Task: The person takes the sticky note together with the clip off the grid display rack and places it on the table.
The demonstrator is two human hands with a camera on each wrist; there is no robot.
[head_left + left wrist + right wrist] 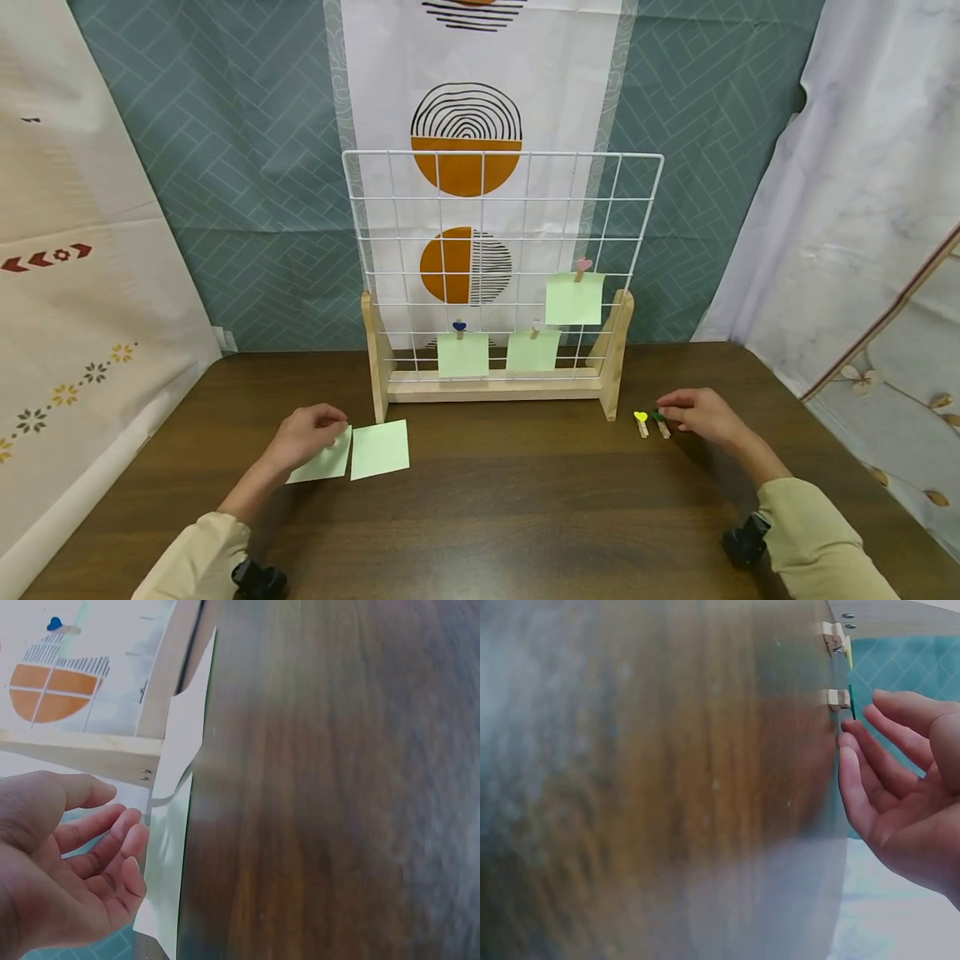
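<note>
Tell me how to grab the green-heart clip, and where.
Pinch the green-heart clip by its heart end, probably from the right with the right hand: the heart faces up at the far end, and the yellow-heart clip lies close on the left.

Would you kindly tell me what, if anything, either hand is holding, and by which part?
Nothing appears held: the left hand is over the left note, and the right hand is at the green-topped clip, with no pinch visible.
</note>
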